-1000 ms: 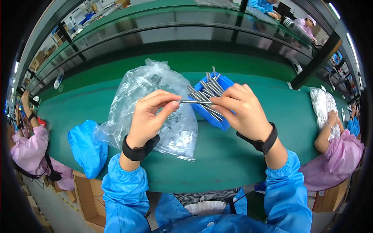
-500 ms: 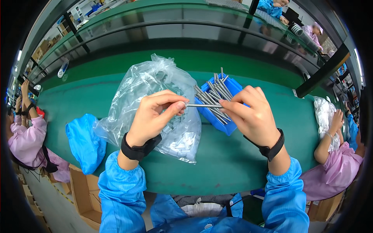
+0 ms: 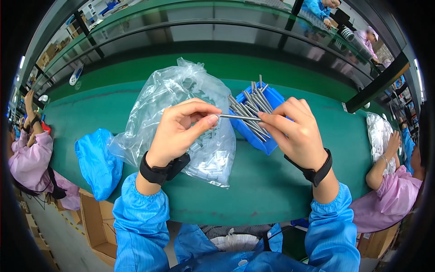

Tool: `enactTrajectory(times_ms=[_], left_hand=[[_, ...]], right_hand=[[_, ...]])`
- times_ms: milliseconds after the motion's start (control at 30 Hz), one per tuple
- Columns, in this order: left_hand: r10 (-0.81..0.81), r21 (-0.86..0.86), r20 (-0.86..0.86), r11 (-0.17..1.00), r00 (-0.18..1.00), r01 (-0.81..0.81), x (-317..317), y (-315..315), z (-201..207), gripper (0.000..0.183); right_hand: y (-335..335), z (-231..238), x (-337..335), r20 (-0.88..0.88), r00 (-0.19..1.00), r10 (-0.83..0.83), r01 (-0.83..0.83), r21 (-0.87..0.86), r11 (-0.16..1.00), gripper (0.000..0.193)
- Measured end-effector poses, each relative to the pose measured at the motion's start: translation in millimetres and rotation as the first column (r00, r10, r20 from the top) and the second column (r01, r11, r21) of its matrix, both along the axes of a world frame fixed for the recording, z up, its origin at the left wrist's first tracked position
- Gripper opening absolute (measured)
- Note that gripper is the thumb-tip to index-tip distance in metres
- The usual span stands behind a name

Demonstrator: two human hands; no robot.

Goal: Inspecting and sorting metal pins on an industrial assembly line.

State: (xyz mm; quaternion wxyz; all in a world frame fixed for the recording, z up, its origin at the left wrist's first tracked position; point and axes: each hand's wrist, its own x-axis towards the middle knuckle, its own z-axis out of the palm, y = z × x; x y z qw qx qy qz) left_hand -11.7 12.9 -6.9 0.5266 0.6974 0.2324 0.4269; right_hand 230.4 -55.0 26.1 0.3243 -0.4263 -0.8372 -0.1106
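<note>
Spanning left grip (image 3: 181, 128) and right grip (image 3: 293, 124), 1 slender ridged metal rod (image 3: 240, 118) sits pinched

Bag (image 3: 165, 93), bin (image 3: 268, 147) on green table (image 3: 258, 195).

Between your left hand (image 3: 186, 124) and your right hand (image 3: 293, 124) you have one thin, straight, shiny grey metal rod (image 3: 240, 117), finely ridged along the part that shows, lying crosswise and almost level, slightly lower in view toward your right, both ends hidden in your grip.
</note>
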Motion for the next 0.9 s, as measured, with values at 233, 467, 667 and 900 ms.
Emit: enactTrajectory(times_ms=[233,467,667,900], left_hand=[[0.094,0.259,-0.164,0.965,0.982,-0.049,-1,-1,5,0.015],[0.098,0.257,-0.17,0.965,0.981,-0.052,2,-4,4,0.016],[0.135,0.074,0.074,0.987,0.988,-0.14,10,-4,-3,0.016],[0.159,-0.144,-0.042,0.976,0.986,-0.163,5,-3,-1,0.015]], right_hand=[[-1,-1,-2,-0.015,1.0,0.013,-0.014,-0.082,0.997,0.017],[-1,-11,-6,-0.08,0.996,0.039,-0.051,-0.146,0.988,0.014],[3,-10,-11,-0.025,0.998,-0.066,0.067,0.03,0.997,0.01],[4,-14,-14,-0.023,0.994,-0.11,0.113,0.158,0.981,0.012]])
